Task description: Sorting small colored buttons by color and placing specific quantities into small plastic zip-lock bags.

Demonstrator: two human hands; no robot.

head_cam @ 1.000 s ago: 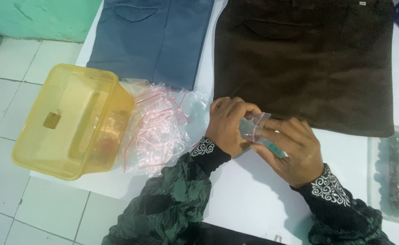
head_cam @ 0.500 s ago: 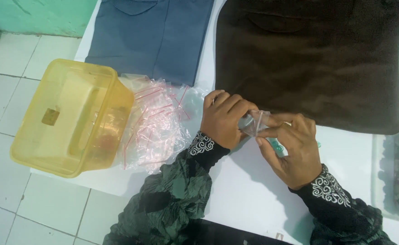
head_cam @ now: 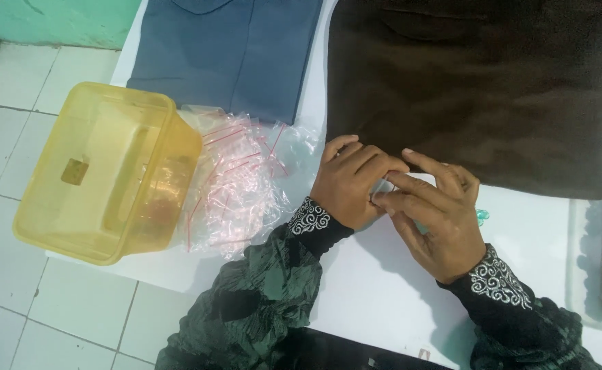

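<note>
A white table fills most of the view, with tiled floor off its left edge. At the far right lies a folded dark brown cloth, and left of it a folded blue cloth. A yellow plastic box sits on its side at the table's left edge, its open mouth facing right toward a heap of small clear bags with red strips. At the right edge stands a clear tray of small mixed pieces. Near the middle, just in front of the brown cloth, the left hand and right hand meet, fingers curled and pinched together on one small clear bag, mostly hidden between them. A small green bead lies beside the right hand.
</note>
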